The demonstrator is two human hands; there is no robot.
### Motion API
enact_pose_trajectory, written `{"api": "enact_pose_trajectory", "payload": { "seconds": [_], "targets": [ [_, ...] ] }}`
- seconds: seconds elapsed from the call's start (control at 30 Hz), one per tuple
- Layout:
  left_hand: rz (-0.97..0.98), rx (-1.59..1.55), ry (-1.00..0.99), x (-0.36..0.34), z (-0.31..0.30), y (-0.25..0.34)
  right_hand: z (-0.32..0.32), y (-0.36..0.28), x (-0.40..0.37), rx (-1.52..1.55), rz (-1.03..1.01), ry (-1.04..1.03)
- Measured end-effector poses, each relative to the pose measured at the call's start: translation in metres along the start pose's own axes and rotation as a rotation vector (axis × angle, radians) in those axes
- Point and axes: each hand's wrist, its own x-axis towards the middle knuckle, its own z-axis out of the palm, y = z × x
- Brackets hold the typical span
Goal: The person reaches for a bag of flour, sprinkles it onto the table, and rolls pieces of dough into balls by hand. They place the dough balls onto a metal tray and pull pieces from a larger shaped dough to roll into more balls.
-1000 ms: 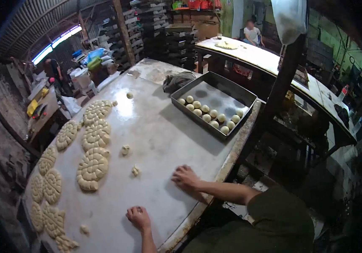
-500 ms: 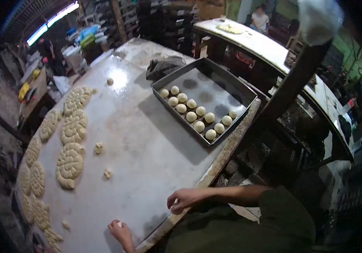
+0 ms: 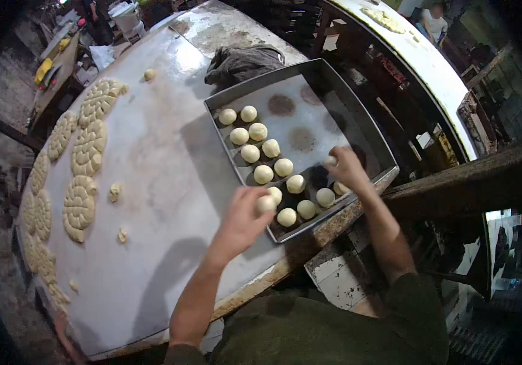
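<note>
My left hand [image 3: 242,219] is over the near-left wall of a metal tray [image 3: 367,118], fingers curled around a dough ball [image 3: 265,205]. Inside the tray, over its right part, my right hand [image 3: 350,170] pinches another dough ball [image 3: 331,160], mostly covered by the fingers. Several round, pale dough balls [image 3: 250,153] sit in rows along the tray's left and near sides. Dark round marks [image 3: 282,105] spot the tray's floor. Part of one ball lies hidden behind my left fingers.
Scored, segmented dough slabs [image 3: 79,207] line the left of the worktable [image 3: 151,152]. Small dough scraps [image 3: 114,193] and one lone ball [image 3: 149,74] lie nearby. A dark cloth [image 3: 242,64] lies behind the tray. A wooden beam [image 3: 473,176] stands at right; a person [image 3: 434,24] is beyond.
Both hands have moved from the table's near edge up to the tray, each carrying a dough ball. The view has tilted down, so the tray appears nearer.
</note>
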Motion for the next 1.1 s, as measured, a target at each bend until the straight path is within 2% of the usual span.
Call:
{"api": "enact_pose_trajectory", "payload": {
  "seconds": [0.03,0.07,0.17,0.23,0.27,0.3,0.33,0.4,0.43,0.47,0.5,0.53,0.57,0.63,0.67,0.7,0.73,0.77,0.8,0.83,0.87,0.9,0.93,0.97,1.0,1.03,1.07,1.1],
  "targets": [
    [0.077,0.135,0.011,0.019,0.020,0.006,0.023,0.016,-0.005,-0.067,0.025,0.070],
    [0.083,0.161,-0.006,0.034,0.038,0.014,0.021,0.009,-0.007,-0.092,0.096,-0.015],
    [0.181,0.212,-0.071,0.080,0.085,0.003,-0.010,0.000,-0.021,0.013,0.143,-0.100],
    [0.204,0.269,-0.097,0.112,0.115,-0.010,-0.030,-0.002,-0.039,0.079,0.008,0.283],
    [0.154,0.428,-0.163,0.124,0.130,-0.018,-0.043,-0.012,-0.051,0.288,0.195,0.301],
    [0.105,0.590,-0.230,0.130,0.137,-0.022,-0.055,-0.025,-0.065,0.406,0.247,0.361],
    [0.113,0.591,-0.236,0.131,0.137,-0.023,-0.064,-0.037,-0.083,0.523,0.299,0.422],
    [0.238,0.803,-0.098,0.129,0.133,-0.024,-0.072,-0.060,-0.127,0.643,0.298,0.310],
    [0.239,0.803,-0.099,0.122,0.121,-0.019,-0.065,-0.067,-0.149,0.725,0.278,0.187],
    [0.348,0.519,-0.020,0.106,0.099,-0.005,-0.058,-0.075,-0.168,0.804,0.255,0.053],
    [0.448,0.235,0.074,0.087,0.074,0.008,-0.057,-0.091,-0.173,0.748,0.208,-0.242],
    [0.337,0.052,0.020,0.056,0.048,0.016,-0.051,-0.115,-0.174,0.677,0.146,-0.539],
    [0.238,-0.212,-0.189,0.022,0.022,0.018,-0.027,-0.137,-0.173,0.573,-0.007,-0.684],
    [0.279,-0.204,-0.392,-0.050,-0.004,-0.018,0.039,-0.159,-0.183,0.368,-0.296,-0.969],
    [0.329,-0.085,-0.382,-0.088,-0.010,-0.030,0.080,-0.164,-0.193,0.262,-0.435,-1.100],
    [0.296,-0.093,-0.372,-0.121,-0.019,-0.041,0.124,-0.162,-0.211,0.457,-0.736,-0.794],
    [0.260,-0.082,-0.285,-0.152,-0.032,-0.048,0.132,-0.181,-0.200,0.451,-0.810,-0.853],
    [0.240,-0.025,-0.165,-0.182,-0.047,-0.057,0.137,-0.210,-0.183,0.351,-0.736,-1.166],
    [0.230,0.032,-0.057,-0.209,-0.062,-0.066,0.136,-0.254,-0.163,0.282,-0.762,-1.272],
    [0.246,0.033,0.167,-0.233,-0.080,-0.080,0.135,-0.299,-0.142,0.211,-0.790,-1.377],
    [0.249,0.036,0.206,-0.261,-0.103,-0.097,0.181,-0.307,-0.125,0.082,-0.664,-1.602],
    [0.146,0.167,0.324,-0.292,-0.128,-0.111,0.163,-0.370,-0.099,0.245,-0.498,-1.676],
    [0.045,0.291,0.435,-0.319,-0.153,-0.126,0.183,-0.386,-0.073,0.326,-0.408,-1.573],
    [-0.072,0.216,0.542,-0.346,-0.165,-0.144,0.210,-0.395,-0.038,0.397,-0.449,-1.371],
    [-0.188,0.137,0.642,-0.373,-0.172,-0.160,0.237,-0.412,0.000,0.368,-0.519,-1.067],
    [-0.257,0.086,0.722,-0.397,-0.181,-0.167,0.249,-0.442,0.027,0.212,-0.585,-0.630],
    [-0.329,0.034,0.799,-0.417,-0.185,-0.172,0.291,-0.442,0.073,0.218,-0.560,-0.365],
    [-0.319,0.026,0.805,-0.432,-0.185,-0.178,0.296,-0.470,0.089,0.167,-0.617,-0.163]
  ]
}}
